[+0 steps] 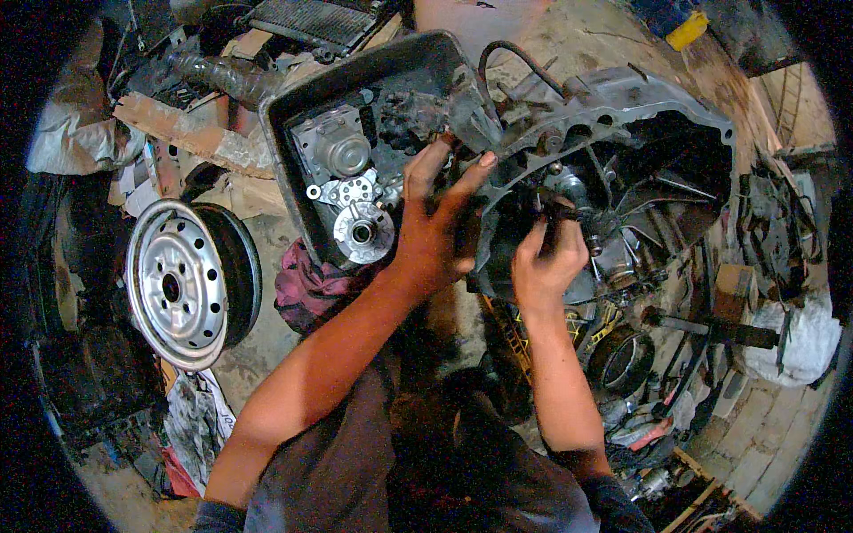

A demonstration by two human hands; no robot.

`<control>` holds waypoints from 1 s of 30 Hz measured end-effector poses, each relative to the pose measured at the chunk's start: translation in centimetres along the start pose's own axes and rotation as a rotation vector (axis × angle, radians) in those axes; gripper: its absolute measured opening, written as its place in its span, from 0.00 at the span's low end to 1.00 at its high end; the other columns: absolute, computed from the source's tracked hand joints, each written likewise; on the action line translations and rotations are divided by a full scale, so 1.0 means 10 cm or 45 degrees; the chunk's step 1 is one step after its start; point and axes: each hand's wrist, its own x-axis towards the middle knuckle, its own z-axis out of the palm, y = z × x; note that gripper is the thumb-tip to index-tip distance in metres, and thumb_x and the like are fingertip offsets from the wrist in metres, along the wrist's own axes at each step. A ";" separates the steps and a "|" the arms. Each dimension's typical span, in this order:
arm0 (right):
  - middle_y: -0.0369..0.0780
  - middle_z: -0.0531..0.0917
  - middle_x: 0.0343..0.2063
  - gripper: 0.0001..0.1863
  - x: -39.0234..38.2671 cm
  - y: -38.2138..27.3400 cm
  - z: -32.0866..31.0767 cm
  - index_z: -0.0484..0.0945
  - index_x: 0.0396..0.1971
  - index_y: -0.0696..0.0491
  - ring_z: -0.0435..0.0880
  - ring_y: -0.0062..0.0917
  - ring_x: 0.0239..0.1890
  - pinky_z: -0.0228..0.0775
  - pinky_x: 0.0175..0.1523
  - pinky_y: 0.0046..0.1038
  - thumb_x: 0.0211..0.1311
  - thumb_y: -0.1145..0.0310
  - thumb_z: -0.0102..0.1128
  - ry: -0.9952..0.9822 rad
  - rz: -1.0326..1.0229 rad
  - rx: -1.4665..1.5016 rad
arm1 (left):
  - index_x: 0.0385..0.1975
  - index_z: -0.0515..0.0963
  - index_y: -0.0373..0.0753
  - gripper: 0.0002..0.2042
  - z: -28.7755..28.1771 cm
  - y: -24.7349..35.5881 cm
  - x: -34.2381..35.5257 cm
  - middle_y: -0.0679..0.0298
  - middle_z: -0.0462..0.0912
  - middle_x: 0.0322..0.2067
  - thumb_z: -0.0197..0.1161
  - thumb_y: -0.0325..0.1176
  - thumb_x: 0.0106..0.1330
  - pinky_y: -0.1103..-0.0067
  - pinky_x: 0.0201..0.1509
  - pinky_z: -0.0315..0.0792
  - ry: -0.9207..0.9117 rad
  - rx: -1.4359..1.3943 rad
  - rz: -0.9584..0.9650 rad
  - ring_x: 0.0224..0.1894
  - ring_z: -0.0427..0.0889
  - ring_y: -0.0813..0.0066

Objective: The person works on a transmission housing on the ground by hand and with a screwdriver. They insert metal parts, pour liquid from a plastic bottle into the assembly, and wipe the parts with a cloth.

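My left hand (431, 218) grips the left edge of a large grey cast metal housing (653, 99), its fingers spread and curled along the flange. Inside the housing's dark cavity, my right hand (555, 249) pinches a small dark object (555, 209) too obscured to name, beside metal fittings and ribs. Left of the housing stands a dark plastic tub (284, 182) holding a round silver component (342, 144), a bright pump-like metal part (360, 229) and other greasy parts. A black hose (524, 55) arches over the housing's top.
A steel wheel rim (169, 280) lies at left near a maroon cloth (302, 289). A radiator (315, 27) and cardboard (182, 133) are at upper left. Below the housing at right are a black ring (622, 355), a metal bar (742, 333), yellow pieces (604, 324) and a white sack (791, 342).
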 end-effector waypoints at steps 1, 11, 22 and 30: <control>0.51 0.84 0.37 0.10 -0.05 0.06 0.02 0.80 0.38 0.62 0.84 0.48 0.38 0.76 0.45 0.39 0.59 0.74 0.54 0.034 -0.069 -0.022 | 0.65 0.69 0.53 0.48 0.00 0.00 0.00 0.50 0.57 0.65 0.72 0.28 0.31 0.58 0.69 0.58 0.000 -0.002 0.005 0.65 0.61 0.44; 0.55 0.82 0.40 0.11 0.01 0.06 0.03 0.78 0.36 0.65 0.82 0.52 0.41 0.75 0.50 0.43 0.57 0.74 0.54 -0.035 -0.005 -0.041 | 0.65 0.69 0.54 0.46 0.02 0.04 -0.01 0.51 0.57 0.65 0.67 0.22 0.35 0.59 0.69 0.58 -0.014 -0.072 -0.087 0.65 0.60 0.44; 0.54 0.80 0.27 0.05 0.07 0.08 0.12 0.74 0.28 0.62 0.80 0.53 0.29 0.71 0.36 0.46 0.55 0.75 0.56 -0.052 0.085 -0.141 | 0.65 0.69 0.55 0.47 0.04 0.03 -0.03 0.51 0.58 0.64 0.68 0.24 0.32 0.59 0.69 0.59 0.017 -0.037 -0.059 0.65 0.60 0.43; 0.54 0.82 0.29 0.09 -0.01 0.18 0.14 0.79 0.34 0.63 0.81 0.52 0.30 0.73 0.36 0.43 0.55 0.74 0.58 -0.037 0.004 -0.183 | 0.66 0.68 0.54 0.50 0.05 0.01 0.00 0.52 0.58 0.64 0.69 0.21 0.29 0.59 0.68 0.58 0.028 0.038 -0.012 0.65 0.61 0.44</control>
